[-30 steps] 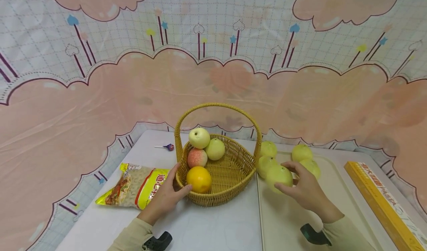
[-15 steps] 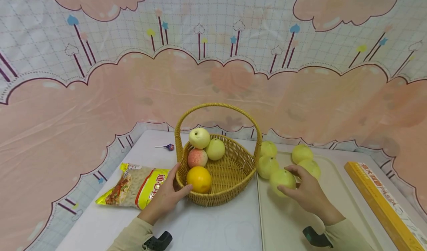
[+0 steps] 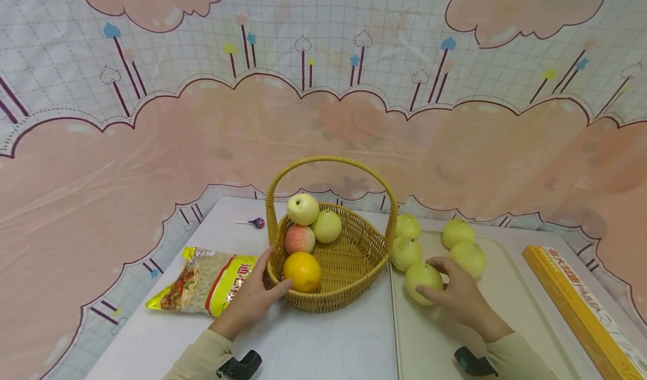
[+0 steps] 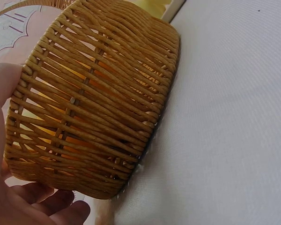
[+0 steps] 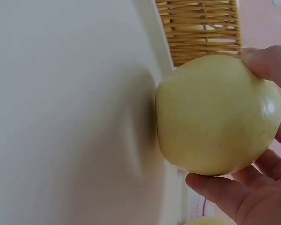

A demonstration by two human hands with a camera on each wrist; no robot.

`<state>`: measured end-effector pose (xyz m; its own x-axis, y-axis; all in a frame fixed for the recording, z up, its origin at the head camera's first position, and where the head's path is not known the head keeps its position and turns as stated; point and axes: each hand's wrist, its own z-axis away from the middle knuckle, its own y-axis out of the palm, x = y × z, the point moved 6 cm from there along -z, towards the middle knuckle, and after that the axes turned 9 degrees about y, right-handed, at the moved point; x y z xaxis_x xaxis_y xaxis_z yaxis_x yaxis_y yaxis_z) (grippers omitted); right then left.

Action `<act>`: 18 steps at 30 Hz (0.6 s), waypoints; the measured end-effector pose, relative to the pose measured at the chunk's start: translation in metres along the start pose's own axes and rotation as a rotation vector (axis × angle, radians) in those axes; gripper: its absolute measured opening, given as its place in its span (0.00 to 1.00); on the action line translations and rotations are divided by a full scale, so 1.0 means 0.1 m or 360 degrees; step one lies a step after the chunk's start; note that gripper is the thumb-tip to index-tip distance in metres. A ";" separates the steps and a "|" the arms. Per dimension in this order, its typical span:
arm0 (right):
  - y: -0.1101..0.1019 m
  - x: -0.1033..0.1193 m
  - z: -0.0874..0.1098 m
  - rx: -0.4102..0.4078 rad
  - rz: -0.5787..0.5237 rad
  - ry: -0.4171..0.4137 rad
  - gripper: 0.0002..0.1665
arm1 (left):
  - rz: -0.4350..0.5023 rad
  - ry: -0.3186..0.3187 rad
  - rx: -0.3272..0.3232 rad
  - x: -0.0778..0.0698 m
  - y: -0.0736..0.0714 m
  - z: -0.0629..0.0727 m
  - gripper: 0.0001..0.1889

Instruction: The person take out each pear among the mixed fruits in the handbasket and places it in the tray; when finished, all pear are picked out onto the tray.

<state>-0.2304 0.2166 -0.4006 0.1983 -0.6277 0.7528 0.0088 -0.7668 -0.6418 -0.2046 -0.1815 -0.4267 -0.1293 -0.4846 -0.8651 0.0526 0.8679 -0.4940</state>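
Observation:
My left hand (image 3: 250, 296) grips the near left rim of a woven wicker basket (image 3: 349, 296), thumb over the rim and fingers against the outside. In the basket lie an orange (image 3: 302, 272), a peach (image 3: 300, 239) and two pale green fruits (image 3: 326, 226). My right hand (image 3: 462, 296) holds a yellow-green round fruit (image 3: 422, 283) between thumb and fingers, low over the cream tray (image 3: 455, 340). In the right wrist view, the fruit's (image 5: 215, 115) flat end is at the tray surface; whether it bears on it, I cannot tell.
Several more yellow-green fruits (image 3: 407, 253) sit at the tray's back, left and right. A yellow pasta box (image 3: 581, 307) lies right of the tray. Left of the basket are a yellow food packet (image 3: 207, 282) and a lollipop (image 3: 256, 223). A printed cloth (image 3: 323, 127) hangs behind.
My right hand has brought the yellow-green round fruit nearer to me and lower, away from its neighbour on the tray's left. The left hand and basket stay put.

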 end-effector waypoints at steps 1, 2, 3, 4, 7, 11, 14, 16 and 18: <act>0.00 -0.01 0.00 0.0002 0.0008 0.0009 0.34 | 0.0008 0.0001 0.0001 0.00 0.00 0.00 0.52; 0.01 -0.02 0.00 0.0002 0.0016 0.0019 0.35 | 0.0016 0.0001 0.0002 0.00 0.00 0.00 0.52; 0.01 -0.03 -0.01 0.0005 0.0023 0.0030 0.35 | 0.0025 0.0001 0.0002 0.00 0.01 -0.01 0.52; 0.00 -0.04 -0.01 0.0010 0.0027 0.0040 0.35 | 0.0033 0.0001 0.0003 0.00 0.01 -0.01 0.52; -0.01 -0.07 -0.02 0.0026 0.0037 0.0069 0.36 | 0.0042 0.0002 0.0005 0.01 0.01 -0.01 0.52; -0.04 -0.10 -0.02 0.0062 0.0053 0.0069 0.36 | 0.0044 0.0000 0.0004 0.01 0.00 0.00 0.51; -0.07 -0.10 -0.02 0.0068 0.0081 0.0040 0.36 | 0.0052 0.0002 0.0006 0.00 0.00 0.01 0.51; -0.08 -0.10 -0.02 0.0067 0.0099 0.0025 0.36 | 0.0059 0.0008 0.0006 0.00 0.00 0.01 0.51; -0.10 -0.11 0.00 0.0062 0.0131 0.0008 0.37 | 0.0060 0.0007 0.0008 0.00 0.00 0.01 0.51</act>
<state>-0.2330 0.2308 -0.4023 0.1948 -0.6894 0.6977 0.0307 -0.7067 -0.7068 -0.2034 -0.1817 -0.4270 -0.1313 -0.4512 -0.8827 0.0622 0.8849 -0.4616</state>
